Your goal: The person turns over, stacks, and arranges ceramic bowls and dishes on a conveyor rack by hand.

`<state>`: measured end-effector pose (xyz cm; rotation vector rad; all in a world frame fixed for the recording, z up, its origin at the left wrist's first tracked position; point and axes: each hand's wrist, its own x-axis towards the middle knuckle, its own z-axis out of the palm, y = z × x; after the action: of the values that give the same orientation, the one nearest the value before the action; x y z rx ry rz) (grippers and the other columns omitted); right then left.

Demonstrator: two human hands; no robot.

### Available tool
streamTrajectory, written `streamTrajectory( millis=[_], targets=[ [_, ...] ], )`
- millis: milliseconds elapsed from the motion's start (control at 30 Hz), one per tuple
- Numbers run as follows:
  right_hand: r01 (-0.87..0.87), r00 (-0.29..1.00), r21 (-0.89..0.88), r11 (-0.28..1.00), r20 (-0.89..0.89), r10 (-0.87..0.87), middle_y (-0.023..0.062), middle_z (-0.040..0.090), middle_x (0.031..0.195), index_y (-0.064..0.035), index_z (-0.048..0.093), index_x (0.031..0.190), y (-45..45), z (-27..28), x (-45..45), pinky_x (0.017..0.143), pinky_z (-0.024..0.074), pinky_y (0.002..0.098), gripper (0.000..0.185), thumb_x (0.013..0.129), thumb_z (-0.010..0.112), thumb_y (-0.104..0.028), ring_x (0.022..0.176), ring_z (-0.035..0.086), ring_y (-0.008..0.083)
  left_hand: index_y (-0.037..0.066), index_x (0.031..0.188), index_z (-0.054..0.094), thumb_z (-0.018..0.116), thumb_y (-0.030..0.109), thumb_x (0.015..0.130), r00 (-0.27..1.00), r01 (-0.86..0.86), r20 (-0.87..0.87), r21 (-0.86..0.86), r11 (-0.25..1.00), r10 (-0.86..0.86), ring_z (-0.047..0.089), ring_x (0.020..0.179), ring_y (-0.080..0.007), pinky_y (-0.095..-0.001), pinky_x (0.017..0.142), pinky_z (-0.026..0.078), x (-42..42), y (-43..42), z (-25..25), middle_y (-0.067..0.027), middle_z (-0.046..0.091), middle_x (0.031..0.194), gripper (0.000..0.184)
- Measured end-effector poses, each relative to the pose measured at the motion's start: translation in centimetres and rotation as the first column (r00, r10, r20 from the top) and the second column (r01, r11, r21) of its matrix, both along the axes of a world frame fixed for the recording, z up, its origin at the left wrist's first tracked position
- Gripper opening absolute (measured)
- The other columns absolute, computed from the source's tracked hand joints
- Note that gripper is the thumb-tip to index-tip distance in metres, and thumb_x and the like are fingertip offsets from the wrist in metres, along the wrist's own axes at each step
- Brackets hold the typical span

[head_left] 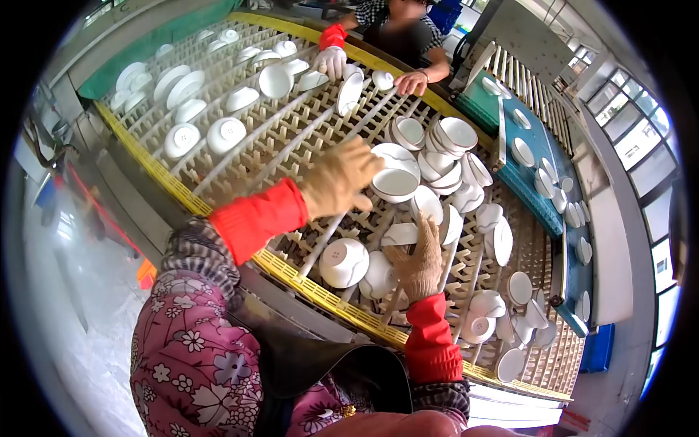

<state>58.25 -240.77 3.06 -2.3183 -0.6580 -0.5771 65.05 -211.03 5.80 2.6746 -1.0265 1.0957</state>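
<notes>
My left hand (338, 178), in a tan work glove with a red cuff, is over the slatted belt. Its fingers are apart, with the tips at the left edge of a white bowl (395, 183); whether they touch it I cannot tell. My right hand (419, 264), gloved alike, points its fingers upward with the thumb out to the left. It is close to a bowl lying on its side (400, 234) and a tilted bowl (427, 205). Left of it are an upside-down bowl (344, 263) and another bowl (378, 276). Stacked bowls (455, 135) stand farther back.
The peg-and-rod conveyor (291, 149) has yellow edges (291, 280). Several bowls and dishes (179, 87) lie at its far left, others (510, 364) at the near right. A blue-green belt (535, 164) carries more bowls. Opposite, a co-worker's gloved hand (331, 62) and bare hand (413, 82) are over the conveyor.
</notes>
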Motion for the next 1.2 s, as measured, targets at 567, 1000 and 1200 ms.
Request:
streamTrajectory(
  millis=[567,1000,1200],
  targets=[
    [0.096,0.994,-0.018,0.995,-0.044,-0.097,0.0286,0.062,0.155,-0.0071,0.055,0.167,-1.1,-3.0,0.0,0.116,0.0548,0.0541,0.09,0.087,0.091,-0.025,0.141,0.063,0.0491,0.01,0.13,0.08,0.072,0.044,0.109,0.773,-0.189,-0.61,-0.484,0.854,-0.174,0.08,0.108,-0.037,-0.0448,0.098,0.063,5.6,6.8,-4.4,-0.0187,0.083,0.117,0.041],
    [0.193,0.965,0.022,0.981,-0.187,-0.186,0.0328,0.049,0.174,0.003,0.034,0.178,-1.0,-3.4,-0.8,0.129,0.0468,0.0484,0.114,0.087,0.096,-0.026,0.161,0.051,0.0466,0.006,0.148,0.067,0.093,0.052,0.092,0.887,-0.404,-0.296,-0.129,0.906,0.353,0.066,0.13,-0.0289,-0.05,0.126,0.044,-7.4,8.8,-1.3,-0.0126,0.073,0.134,0.077],
    [0.226,0.937,0.159,0.961,-0.305,-0.17,0.0232,0.066,0.15,-0.0071,0.035,0.18,-0.1,-2.4,-2.3,0.106,0.0595,0.0426,0.109,0.091,0.096,-0.019,0.128,0.07,0.0334,0.012,0.142,0.07,0.084,0.056,0.097,0.952,-0.075,-0.272,0.244,0.967,0.143,0.065,0.126,-0.0224,-0.0424,0.124,0.041,-9.2,0.6,-2.2,-0.007,0.071,0.127,0.064]
  ],
)
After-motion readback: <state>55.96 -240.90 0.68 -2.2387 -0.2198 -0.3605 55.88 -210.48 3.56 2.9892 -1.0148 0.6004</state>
